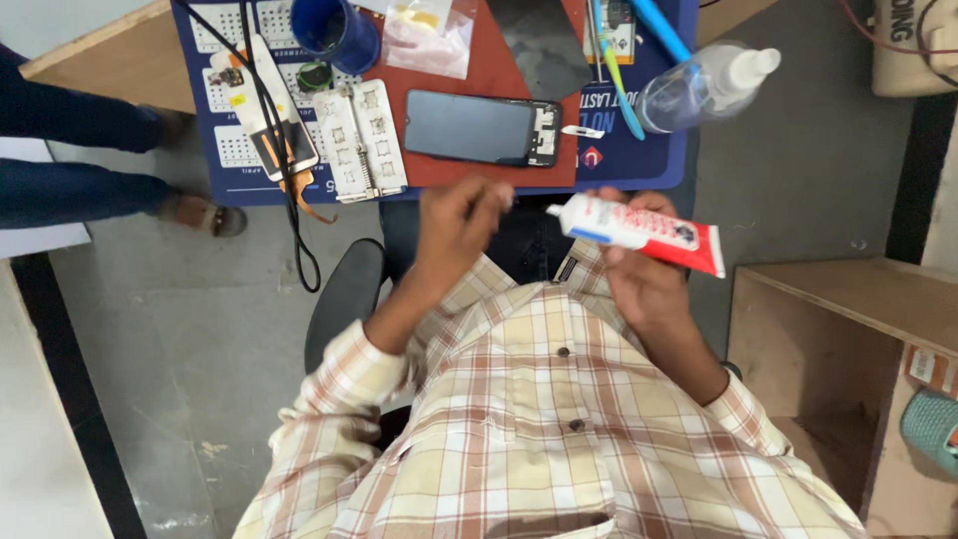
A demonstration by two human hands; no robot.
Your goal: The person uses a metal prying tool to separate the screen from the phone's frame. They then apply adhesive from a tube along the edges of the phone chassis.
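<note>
Holding a white and red glue tube [639, 232] above my lap, my right hand [639, 269] is clamped around its body. My left hand [461, 225] pinches fingertips together near the nozzle. Beyond lies an opened phone [482, 128] on the work mat [449, 175].

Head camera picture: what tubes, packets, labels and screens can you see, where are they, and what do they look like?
Glue tube: in the right hand, white with red end.
Phone: flat on the red mat, dark rectangle.
Plastic packet: above the phone, clear.
Spray bottle: lying on the right, clear with white top.
Blue cup: far edge, round.
</note>
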